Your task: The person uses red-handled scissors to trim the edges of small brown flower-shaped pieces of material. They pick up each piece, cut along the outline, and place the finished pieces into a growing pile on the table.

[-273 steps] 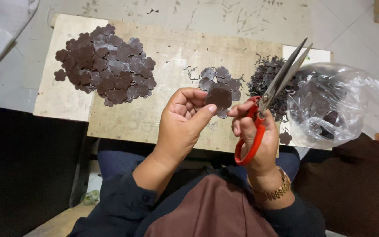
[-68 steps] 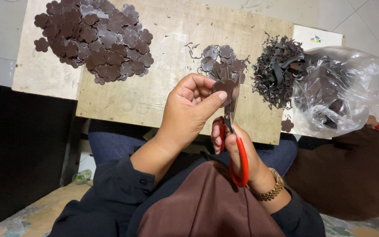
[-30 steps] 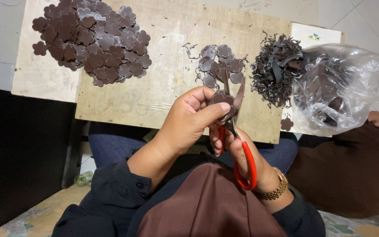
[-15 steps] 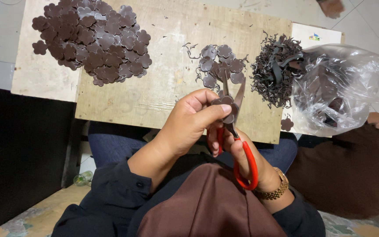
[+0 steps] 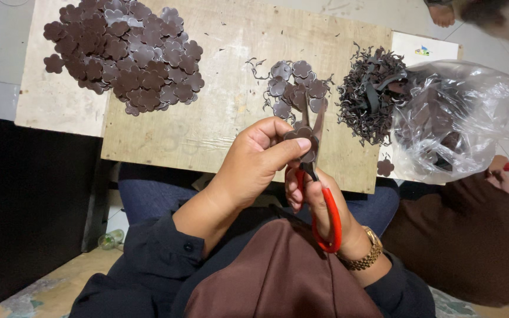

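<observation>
While my left hand (image 5: 254, 162) pinches a dark brown flower-shaped piece (image 5: 299, 135), my right hand (image 5: 316, 197) grips the red-handled scissors (image 5: 319, 194)

Left hand: thumb and fingers closed narrowly on the piece, held above the near edge of the wooden board (image 5: 219, 112). Right hand: fingers through the red loops, closed on the handles; the 2 blades point away from me, slightly parted, with the piece at their base. On the board, 1 large pile of finished flower shapes (image 5: 122, 53) lies at the far left, 1 small pile (image 5: 296, 88) lies just beyond the blades, and a heap of dark trimmings (image 5: 369, 97) lies to the right, touching a clear plastic bag (image 5: 460, 118) of dark material. 1 single flower piece (image 5: 385, 167) sits near the board's right corner
</observation>
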Motion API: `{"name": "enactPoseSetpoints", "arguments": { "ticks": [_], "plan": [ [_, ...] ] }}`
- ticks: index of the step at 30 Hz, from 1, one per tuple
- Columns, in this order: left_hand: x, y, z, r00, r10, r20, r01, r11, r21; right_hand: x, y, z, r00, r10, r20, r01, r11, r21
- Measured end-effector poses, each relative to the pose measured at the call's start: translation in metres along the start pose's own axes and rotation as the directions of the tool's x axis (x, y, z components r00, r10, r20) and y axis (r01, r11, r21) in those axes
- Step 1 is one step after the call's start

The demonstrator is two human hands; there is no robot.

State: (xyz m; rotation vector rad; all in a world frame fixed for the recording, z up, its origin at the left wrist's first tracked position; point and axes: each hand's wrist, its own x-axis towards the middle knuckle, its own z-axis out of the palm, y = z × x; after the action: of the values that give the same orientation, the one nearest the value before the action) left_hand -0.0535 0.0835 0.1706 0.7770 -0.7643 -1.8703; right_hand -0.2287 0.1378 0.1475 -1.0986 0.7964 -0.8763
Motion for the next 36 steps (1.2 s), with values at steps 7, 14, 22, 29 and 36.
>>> {"name": "enactPoseSetpoints", "arguments": {
  "ticks": [7,14,22,29,36],
  "plan": [
    [0.004,-0.008,-0.004,0.999,0.042,0.005,-0.042,0.999,0.007,-0.001,0.000,-0.001,1.000,0.023,-0.001,-0.023,1.000,0.008],
    [0.006,-0.011,-0.004,0.989,0.146,-0.029,-0.144,0.988,0.058,0.000,-0.003,-0.003,1.000,0.014,0.011,-0.014,1.000,-0.006],
    [0.008,-0.013,-0.001,0.987,0.150,-0.050,-0.146,0.987,0.070,0.000,-0.005,0.000,1.000,0.014,-0.006,-0.014,1.000,-0.011],
    [0.009,-0.013,-0.004,0.985,0.169,-0.035,-0.168,0.985,0.032,0.001,-0.003,-0.002,1.000,0.012,0.014,-0.011,1.000,-0.006],
    [0.009,-0.009,-0.007,0.983,0.177,-0.055,-0.173,0.983,0.064,-0.002,-0.002,-0.002,0.999,0.035,0.011,-0.035,0.999,-0.009]
  ]
}}
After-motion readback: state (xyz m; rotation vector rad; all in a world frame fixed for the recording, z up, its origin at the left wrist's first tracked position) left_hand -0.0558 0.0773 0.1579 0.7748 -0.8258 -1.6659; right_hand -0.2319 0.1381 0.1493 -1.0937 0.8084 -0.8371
